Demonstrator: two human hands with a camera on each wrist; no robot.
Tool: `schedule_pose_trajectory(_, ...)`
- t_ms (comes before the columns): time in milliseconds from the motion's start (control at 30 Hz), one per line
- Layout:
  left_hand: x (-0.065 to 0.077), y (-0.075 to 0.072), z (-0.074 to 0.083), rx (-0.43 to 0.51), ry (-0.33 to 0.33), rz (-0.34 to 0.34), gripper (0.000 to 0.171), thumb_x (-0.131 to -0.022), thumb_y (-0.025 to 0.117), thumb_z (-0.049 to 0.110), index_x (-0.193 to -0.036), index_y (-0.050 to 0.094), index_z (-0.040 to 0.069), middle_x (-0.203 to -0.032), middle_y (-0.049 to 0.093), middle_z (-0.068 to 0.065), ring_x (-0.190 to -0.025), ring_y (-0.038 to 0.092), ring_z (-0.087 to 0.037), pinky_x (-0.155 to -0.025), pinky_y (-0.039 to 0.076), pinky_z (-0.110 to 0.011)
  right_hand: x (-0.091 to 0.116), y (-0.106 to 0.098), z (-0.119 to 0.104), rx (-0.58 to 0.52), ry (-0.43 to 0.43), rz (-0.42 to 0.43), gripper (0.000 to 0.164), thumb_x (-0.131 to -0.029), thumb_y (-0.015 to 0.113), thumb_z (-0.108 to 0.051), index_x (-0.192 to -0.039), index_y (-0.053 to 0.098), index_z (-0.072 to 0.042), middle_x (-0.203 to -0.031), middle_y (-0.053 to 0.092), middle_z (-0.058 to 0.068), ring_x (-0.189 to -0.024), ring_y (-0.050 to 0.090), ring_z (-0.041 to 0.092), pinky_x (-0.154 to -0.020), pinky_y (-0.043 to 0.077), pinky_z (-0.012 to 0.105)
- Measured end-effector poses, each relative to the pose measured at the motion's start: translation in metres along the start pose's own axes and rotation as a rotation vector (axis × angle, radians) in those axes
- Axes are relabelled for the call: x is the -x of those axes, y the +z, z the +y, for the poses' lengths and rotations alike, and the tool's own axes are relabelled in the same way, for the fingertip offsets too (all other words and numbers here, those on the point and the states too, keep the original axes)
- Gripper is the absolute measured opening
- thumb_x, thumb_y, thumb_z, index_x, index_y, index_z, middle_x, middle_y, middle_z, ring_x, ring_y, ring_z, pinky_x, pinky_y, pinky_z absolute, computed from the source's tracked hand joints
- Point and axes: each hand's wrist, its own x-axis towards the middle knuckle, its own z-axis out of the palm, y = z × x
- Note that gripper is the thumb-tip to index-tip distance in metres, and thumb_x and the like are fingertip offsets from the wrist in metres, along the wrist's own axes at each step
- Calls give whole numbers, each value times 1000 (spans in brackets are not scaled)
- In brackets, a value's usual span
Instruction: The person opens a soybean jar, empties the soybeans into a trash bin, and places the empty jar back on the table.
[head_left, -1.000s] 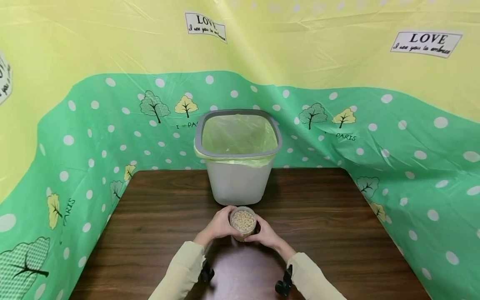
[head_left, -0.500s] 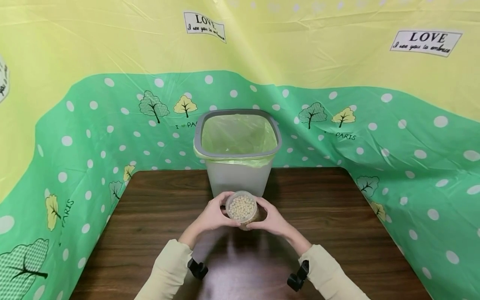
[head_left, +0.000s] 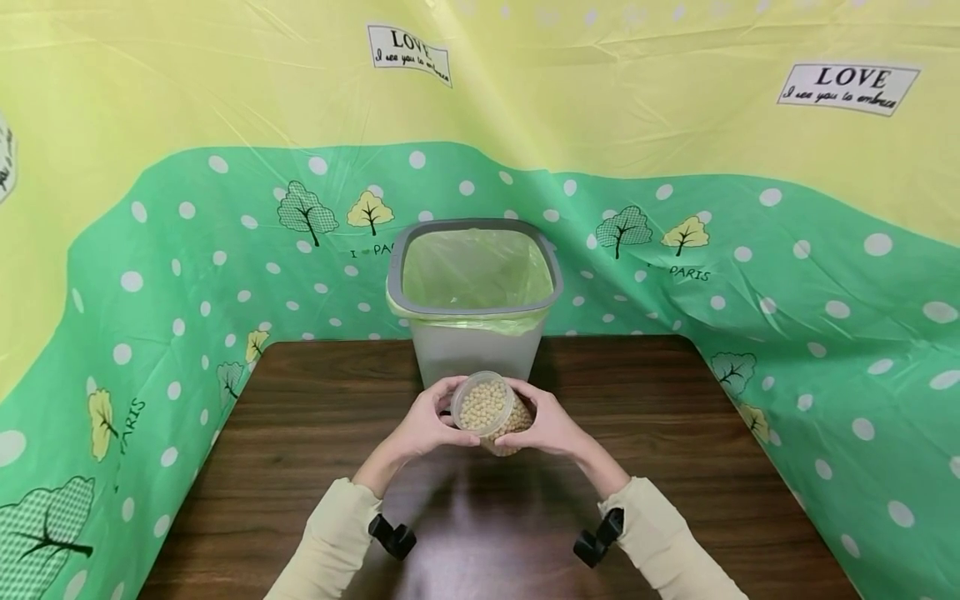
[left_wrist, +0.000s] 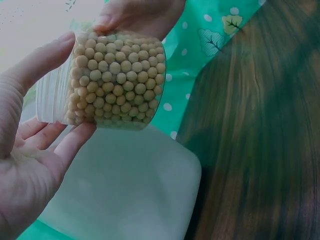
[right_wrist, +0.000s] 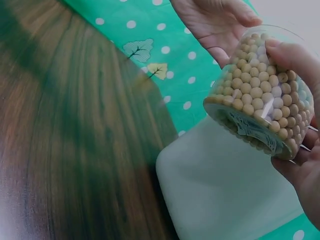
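A clear plastic jar point(head_left: 491, 408) full of small round beige balls is held up in front of the bin, tilted with its top toward the left. My left hand point(head_left: 420, 427) grips the top end, thumb and fingers on opposite sides of it. On the other side my right hand point(head_left: 557, 427) holds the jar's body, with the thumb at the front. In the left wrist view the jar point(left_wrist: 117, 82) shows its packed contents and a translucent band at the top end. A printed label point(right_wrist: 252, 131) shows on its base in the right wrist view.
Behind the jar stands a light grey bin point(head_left: 476, 346) with a darker grey rim and a pale green liner bag point(head_left: 476, 271). The dark wooden table point(head_left: 322, 400) has a green and yellow patterned sheet point(head_left: 247, 192) hanging around it.
Both hands have raised the jar and brought it slightly farther forward, in front of the bin. The jar has gone from nearly upright to tilted, its side now showing at the right.
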Motion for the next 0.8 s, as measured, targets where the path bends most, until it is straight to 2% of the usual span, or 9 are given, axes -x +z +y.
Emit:
schedule_pose_trajectory(200, 1, -1, 0, 59, -8, -12, 81, -64, 75, -11, -134, 34, -6, -131, 41, -24, -112, 49, -31, -79, 51, -29, 5, 0, -32, 29, 3, 10, 74, -66, 80, -5, -132, 45, 0, -120, 55, 14, -104, 53, 21, -85, 44, 27)
schedule_pose_trajectory(367, 1, -7, -4, 166, 3, -72, 85, -70, 77, 4, -138, 27, -9, -137, 32, -28, -115, 47, -27, -81, 50, -27, 6, 2, -33, 10, -19, 50, 70, -66, 78, -2, -129, 46, 4, -115, 57, 16, -99, 56, 19, -82, 46, 26)
schedule_pose_trajectory(500, 3, -12, -11, 226, -5, -133, 91, -71, 77, 11, -139, 21, -11, -140, 26, -31, -113, 49, -23, -80, 50, -26, 9, 7, -29, -45, -15, 31, 68, -67, 76, 1, -128, 45, 7, -112, 58, 19, -95, 57, 16, -80, 47, 27)
schedule_pose_trajectory(667, 8, -16, -15, 230, -4, -180, 94, -69, 79, 10, -138, 21, -13, -136, 28, -34, -109, 52, -19, -80, 50, -26, 14, 15, -28, -53, 2, -20, 73, -68, 77, -3, -132, 42, 5, -114, 57, 17, -98, 55, 16, -82, 47, 27)
schedule_pose_trajectory(800, 10, -16, -16, 212, 18, -199, 94, -67, 81, 14, -137, 24, -13, -132, 33, -35, -108, 53, -16, -81, 50, -26, 17, 19, -29, -6, -11, 2, 75, -66, 79, -6, -131, 44, 3, -112, 59, 14, -96, 55, 15, -80, 46, 26)
